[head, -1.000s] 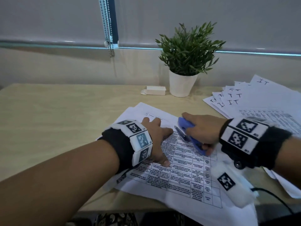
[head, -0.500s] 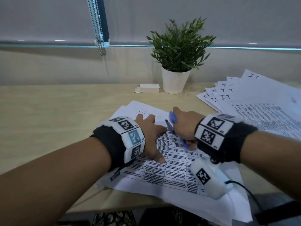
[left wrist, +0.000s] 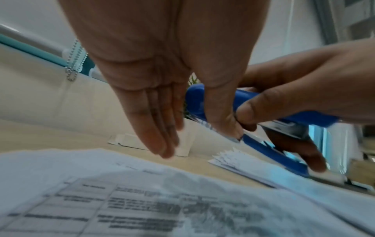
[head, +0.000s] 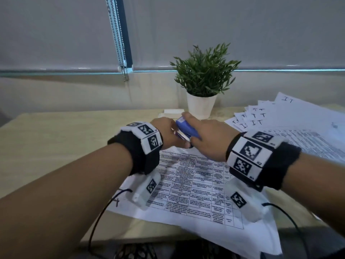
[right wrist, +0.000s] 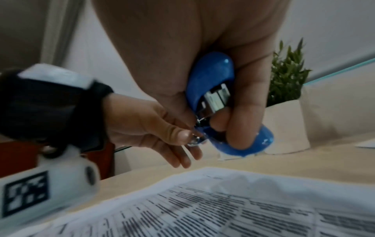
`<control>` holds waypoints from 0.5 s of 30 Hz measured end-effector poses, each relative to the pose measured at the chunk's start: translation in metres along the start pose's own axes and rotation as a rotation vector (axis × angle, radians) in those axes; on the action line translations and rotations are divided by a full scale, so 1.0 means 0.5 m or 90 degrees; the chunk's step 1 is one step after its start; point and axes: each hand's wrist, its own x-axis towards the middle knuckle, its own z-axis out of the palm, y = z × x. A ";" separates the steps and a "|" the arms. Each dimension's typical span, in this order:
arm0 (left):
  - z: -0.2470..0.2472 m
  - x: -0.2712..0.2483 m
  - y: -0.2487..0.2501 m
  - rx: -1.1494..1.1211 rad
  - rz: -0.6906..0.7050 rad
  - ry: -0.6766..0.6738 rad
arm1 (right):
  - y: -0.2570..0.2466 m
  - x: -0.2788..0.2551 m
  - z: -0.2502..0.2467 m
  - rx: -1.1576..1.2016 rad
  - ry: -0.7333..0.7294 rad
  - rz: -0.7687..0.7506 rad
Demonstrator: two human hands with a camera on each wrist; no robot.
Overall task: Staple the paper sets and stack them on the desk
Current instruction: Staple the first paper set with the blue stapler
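Observation:
My right hand (head: 209,141) grips a blue stapler (head: 186,130) and holds it in the air above the far end of a printed paper set (head: 196,184) lying on the desk. The right wrist view shows its fingers wrapped round the stapler (right wrist: 211,75), whose two arms stand slightly apart. My left hand (head: 167,133) is raised beside it, fingers straight and pointing down. In the left wrist view its thumb (left wrist: 225,121) touches the metal part at the stapler's (left wrist: 271,146) mouth. No paper sits between the stapler's arms.
Fanned paper sets (head: 298,128) marked "IT" cover the desk's right side. A potted plant (head: 202,107) and a small white box (head: 171,111) stand just behind my hands. Bare wooden desk (head: 65,137) lies to the left. Black cables hang off the front edge.
My left hand has lifted off the paper set and moved to the stapler's mouth. My right hand has raised the stapler off the sheet and carried it farther from me.

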 end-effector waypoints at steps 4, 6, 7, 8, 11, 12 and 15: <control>-0.009 -0.017 0.004 -0.207 0.002 -0.062 | -0.011 -0.027 -0.014 -0.013 0.026 -0.030; -0.009 -0.022 0.000 -0.271 -0.010 -0.083 | -0.012 -0.038 -0.012 -0.020 0.022 -0.040; -0.009 -0.026 -0.001 -0.289 -0.012 -0.090 | -0.012 -0.043 -0.011 -0.023 0.023 -0.046; -0.008 -0.029 -0.001 -0.297 -0.013 -0.094 | -0.013 -0.046 -0.010 -0.024 0.024 -0.050; 0.000 -0.035 -0.006 -0.311 0.007 -0.095 | -0.013 -0.051 -0.011 -0.017 0.024 -0.040; 0.003 -0.036 -0.008 -0.316 0.012 -0.095 | -0.014 -0.051 -0.013 -0.014 0.021 -0.034; 0.008 -0.040 -0.013 -0.320 0.003 -0.105 | -0.023 -0.053 -0.011 -0.022 0.009 -0.036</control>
